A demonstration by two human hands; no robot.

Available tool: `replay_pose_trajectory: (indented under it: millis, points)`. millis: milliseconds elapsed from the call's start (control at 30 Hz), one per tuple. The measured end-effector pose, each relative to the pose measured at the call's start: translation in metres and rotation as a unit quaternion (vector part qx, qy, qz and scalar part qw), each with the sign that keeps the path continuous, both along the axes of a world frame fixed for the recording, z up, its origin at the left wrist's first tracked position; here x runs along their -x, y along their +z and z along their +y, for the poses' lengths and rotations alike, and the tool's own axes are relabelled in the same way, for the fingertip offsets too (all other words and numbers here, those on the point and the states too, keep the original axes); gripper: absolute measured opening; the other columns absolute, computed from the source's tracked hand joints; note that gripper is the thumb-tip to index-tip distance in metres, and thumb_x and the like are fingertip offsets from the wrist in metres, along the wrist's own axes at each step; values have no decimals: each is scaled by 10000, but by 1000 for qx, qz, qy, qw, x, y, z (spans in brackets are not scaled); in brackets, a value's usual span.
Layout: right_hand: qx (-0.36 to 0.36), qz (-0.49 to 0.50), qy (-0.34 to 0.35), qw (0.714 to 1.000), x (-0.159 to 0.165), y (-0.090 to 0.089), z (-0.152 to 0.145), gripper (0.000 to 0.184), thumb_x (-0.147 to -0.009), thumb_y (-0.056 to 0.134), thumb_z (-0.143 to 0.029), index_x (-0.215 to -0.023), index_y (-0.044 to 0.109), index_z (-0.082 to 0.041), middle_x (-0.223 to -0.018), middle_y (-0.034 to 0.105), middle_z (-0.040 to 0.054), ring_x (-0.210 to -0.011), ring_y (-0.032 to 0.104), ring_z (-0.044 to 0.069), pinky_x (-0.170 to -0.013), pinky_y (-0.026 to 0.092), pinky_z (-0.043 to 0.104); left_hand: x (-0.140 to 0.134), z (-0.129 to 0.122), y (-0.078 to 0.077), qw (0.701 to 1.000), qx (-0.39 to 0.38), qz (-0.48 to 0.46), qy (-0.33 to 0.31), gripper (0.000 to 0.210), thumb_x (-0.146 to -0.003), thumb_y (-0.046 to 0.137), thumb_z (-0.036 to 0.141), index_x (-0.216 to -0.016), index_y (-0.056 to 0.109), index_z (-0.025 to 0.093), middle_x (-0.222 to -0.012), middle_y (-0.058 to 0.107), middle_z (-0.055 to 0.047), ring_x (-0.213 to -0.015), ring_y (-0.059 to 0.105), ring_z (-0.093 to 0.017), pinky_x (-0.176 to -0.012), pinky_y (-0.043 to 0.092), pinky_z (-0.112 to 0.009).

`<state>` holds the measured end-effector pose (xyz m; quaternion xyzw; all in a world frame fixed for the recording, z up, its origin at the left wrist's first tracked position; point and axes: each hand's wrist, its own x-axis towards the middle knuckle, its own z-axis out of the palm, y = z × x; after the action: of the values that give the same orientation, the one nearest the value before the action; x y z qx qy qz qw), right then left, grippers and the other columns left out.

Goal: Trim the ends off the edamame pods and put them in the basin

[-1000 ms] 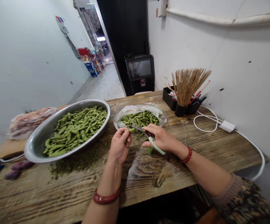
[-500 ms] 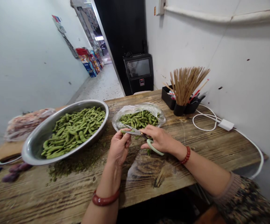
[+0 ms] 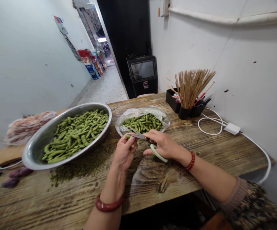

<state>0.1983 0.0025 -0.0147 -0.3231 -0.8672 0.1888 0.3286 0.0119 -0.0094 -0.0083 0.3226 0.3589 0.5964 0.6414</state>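
Between the thumb and fingers of my left hand is a green edamame pod, mostly covered by the fingers. My right hand grips scissors with pale green handles, their blades pointing left and parted around the pod's end. Just beyond both hands lies a clear plastic bag, its mouth spread around many edamame pods. To the left stands a wide metal basin with a large heap of pods in it.
Trimmings litter the wooden table below the basin. Bagged pinkish food sits at far left, near purple objects. At back right are a black holder of skewers and a white adapter with cable.
Both hands remain in nearly the same place. My left fingers have shifted slightly around the pod, and the scissors have turned a little.
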Motion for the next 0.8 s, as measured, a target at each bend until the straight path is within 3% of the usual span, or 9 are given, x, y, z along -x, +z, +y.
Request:
replay_pose_trajectory:
  millis: [333,567,800]
  points:
    - [-5,26,6,1000,3,3,-3,480,-796,672,-405,-1188,535,-164,-885,533,44,-726,511,157,-666,448,267,-3,-2,2,1000,14,-16,-20,259,-632,785,221,-719,558,132,-643,557,16,-445,361,-5,-383,262,-105]
    - [-22,-11,-8,1000,-2,4,-1,465,-831,637,-384,-1225,522,-167,-936,572,63,-789,547,172,-711,452,268,-1,-3,4,1000,5,4,-8,248,-650,768,205,-724,540,140,-641,561,16,-451,381,-12,-393,258,-115]
    - [-5,6,-16,1000,-7,4,6,446,-827,638,-408,-1202,556,-181,-934,594,61,-805,570,173,-727,458,270,2,2,4,1000,10,-1,2,201,-692,705,227,-742,519,168,-688,560,19,-503,458,-54,-416,329,-151]
